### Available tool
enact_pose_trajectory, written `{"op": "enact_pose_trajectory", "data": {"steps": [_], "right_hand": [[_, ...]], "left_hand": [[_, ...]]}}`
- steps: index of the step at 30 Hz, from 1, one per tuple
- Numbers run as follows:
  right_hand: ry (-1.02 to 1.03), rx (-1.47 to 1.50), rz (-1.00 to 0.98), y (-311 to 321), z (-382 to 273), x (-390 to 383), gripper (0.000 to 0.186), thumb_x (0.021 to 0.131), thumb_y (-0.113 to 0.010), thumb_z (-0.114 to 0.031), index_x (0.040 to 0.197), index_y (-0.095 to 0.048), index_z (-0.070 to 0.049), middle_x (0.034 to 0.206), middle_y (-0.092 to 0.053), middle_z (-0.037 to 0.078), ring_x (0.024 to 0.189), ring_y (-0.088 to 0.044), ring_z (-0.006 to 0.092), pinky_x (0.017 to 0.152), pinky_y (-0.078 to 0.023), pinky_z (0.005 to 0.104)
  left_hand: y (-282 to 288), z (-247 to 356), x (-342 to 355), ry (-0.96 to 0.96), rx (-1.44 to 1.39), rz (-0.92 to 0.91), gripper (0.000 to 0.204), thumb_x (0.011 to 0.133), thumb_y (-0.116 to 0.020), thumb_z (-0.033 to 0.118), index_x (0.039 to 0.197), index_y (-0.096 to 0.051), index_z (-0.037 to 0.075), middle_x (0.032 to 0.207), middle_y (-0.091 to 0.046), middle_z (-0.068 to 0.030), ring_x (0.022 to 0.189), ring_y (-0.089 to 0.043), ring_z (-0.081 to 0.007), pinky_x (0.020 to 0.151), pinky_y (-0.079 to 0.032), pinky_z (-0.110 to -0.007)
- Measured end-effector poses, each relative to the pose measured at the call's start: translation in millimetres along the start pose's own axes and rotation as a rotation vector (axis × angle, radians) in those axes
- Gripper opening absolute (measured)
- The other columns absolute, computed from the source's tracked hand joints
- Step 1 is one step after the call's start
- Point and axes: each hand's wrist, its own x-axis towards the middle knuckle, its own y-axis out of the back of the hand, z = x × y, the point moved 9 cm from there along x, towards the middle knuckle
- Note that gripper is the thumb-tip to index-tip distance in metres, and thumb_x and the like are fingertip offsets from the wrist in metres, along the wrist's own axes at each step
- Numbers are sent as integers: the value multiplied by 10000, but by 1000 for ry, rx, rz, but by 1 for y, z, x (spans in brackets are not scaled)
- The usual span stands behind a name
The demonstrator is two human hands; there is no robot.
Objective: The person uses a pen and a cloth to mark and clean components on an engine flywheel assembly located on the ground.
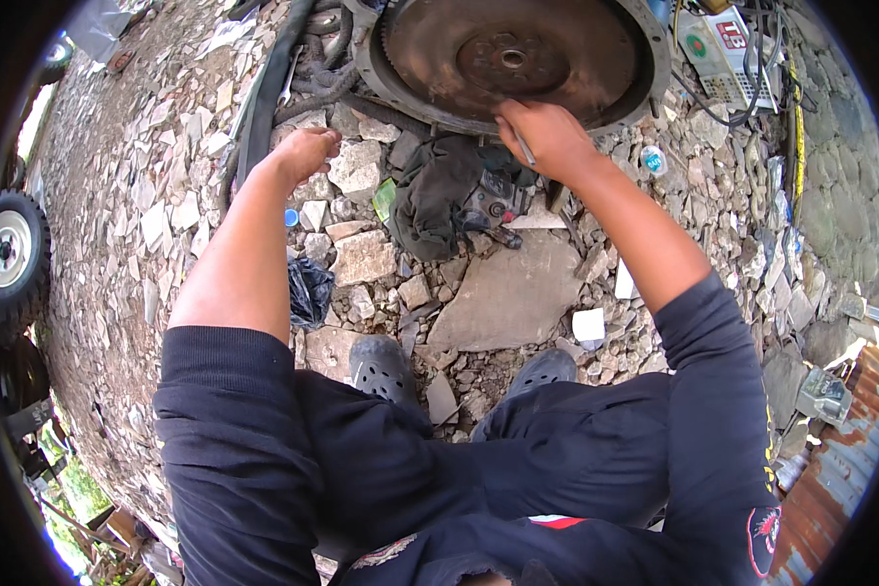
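Note:
A large rusty-brown flywheel [596,61] with a toothed edge sits inside a round metal housing [659,49] at the top of the view. My right hand [547,140] is closed on a thin grey metal tool, its fingers at the near lower rim of the housing. Most of that tool is hidden by the hand. Left of the housing, my left hand [305,156] hovers over the stones with its fingers loosely bent and apart, nothing visible in them. Just below the housing lie a dark cloth [432,200] and a greasy metal part [496,200].
Dark hoses [327,88] run beside the housing. A flat stone slab [508,293] lies before my feet, with a black plastic bag [310,291] to its left. At the right are a white plastic crate [737,63], a plastic cup [653,161] and rusty corrugated sheet [845,459]. A wheel [12,252] stands far left.

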Motion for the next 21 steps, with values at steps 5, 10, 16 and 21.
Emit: {"op": "enact_pose_trajectory", "data": {"steps": [5, 10, 16, 21], "right_hand": [[60, 102, 153, 20, -18, 1, 149, 899, -536, -178, 898, -592, -40, 780, -665, 183, 753, -648, 378, 687, -526, 475], [-237, -134, -137, 10, 5, -24, 181, 872, -555, -204, 897, -593, -29, 769, -661, 214, 754, -663, 371, 689, -527, 464], [-240, -170, -14, 23, 9, -35, 114, 809, -592, -136, 849, -541, -42, 770, -635, 193, 729, -651, 383, 638, -519, 473], [-207, -232, 86, 46, 0, -26, 143, 823, -590, -160, 889, -543, -42, 773, -638, 178, 747, -663, 370, 656, -533, 456]], "left_hand": [[22, -13, 11, -107, 116, 72, 415, 966, -440, 318, 1280, -577, 85, 1104, -679, -105, 805, -650, -179, 635, -497, -317], [3, -7, 2, -5, 14, 13, 427, 926, -447, 293, 1315, -556, 153, 1162, -644, -4, 933, -605, -148, 553, -387, -258], [3, 0, 2, -11, 2, 14, 417, 979, -423, 344, 1325, -544, 144, 1198, -635, -13, 956, -595, -153, 601, -406, -286], [4, -2, 2, -30, 24, -1, 415, 979, -417, 347, 1332, -541, 168, 1226, -621, -14, 958, -594, -154, 626, -410, -304]]}}
